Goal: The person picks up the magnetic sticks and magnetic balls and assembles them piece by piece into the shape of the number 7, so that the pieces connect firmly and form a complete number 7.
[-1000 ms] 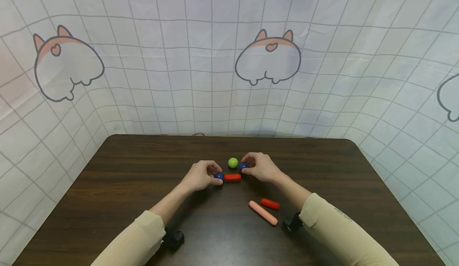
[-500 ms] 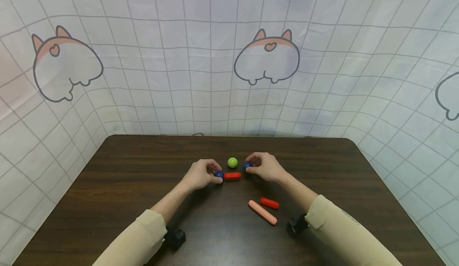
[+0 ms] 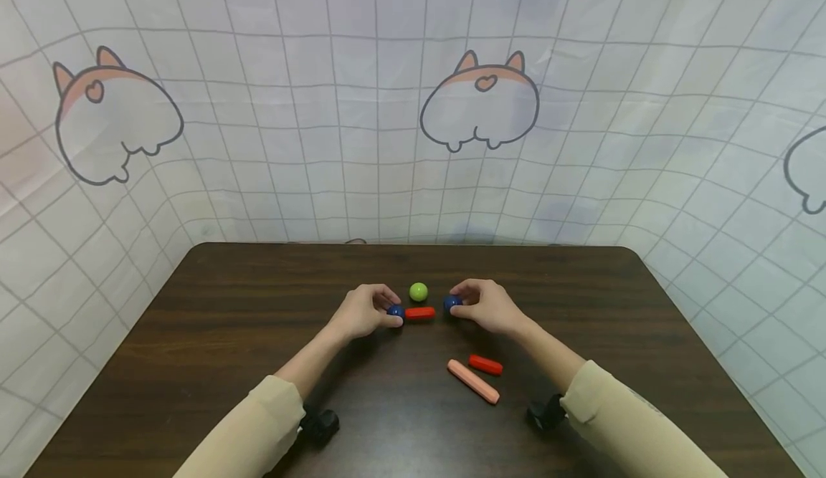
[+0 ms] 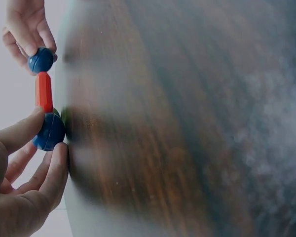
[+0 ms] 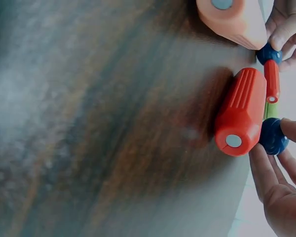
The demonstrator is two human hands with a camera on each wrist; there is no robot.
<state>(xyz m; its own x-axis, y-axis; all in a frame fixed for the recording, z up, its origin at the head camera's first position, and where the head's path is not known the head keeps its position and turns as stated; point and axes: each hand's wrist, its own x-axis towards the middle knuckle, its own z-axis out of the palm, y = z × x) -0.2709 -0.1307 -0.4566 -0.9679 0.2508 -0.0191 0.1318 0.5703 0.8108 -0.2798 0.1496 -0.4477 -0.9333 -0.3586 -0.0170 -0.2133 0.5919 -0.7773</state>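
My left hand [image 3: 361,312] pinches a glossy dark blue ball [image 3: 396,312] between thumb and fingers. A short red rod [image 3: 420,313] extends to the right from that ball, its end against it. With thumb and fingertips, my right hand [image 3: 493,307] grips a second blue ball [image 3: 452,303], a small gap away from the rod's free end. Behind the rod sits a lime green ball [image 3: 418,292], touched by neither hand. In the left wrist view the ridged red rod [image 4: 44,93] lies in line between the two blue balls.
Nearer on the dark wooden table [image 3: 213,335] lie a longer peach rod [image 3: 473,382] and another short red rod [image 3: 485,365]. The right wrist view shows a round grey disc in the end of that red rod [image 5: 241,108]. A white gridded curtain [image 3: 381,105] hangs behind.
My right hand has moved right with its blue ball, away from the green ball and the red rod. My left hand and the red rod have shifted only slightly.
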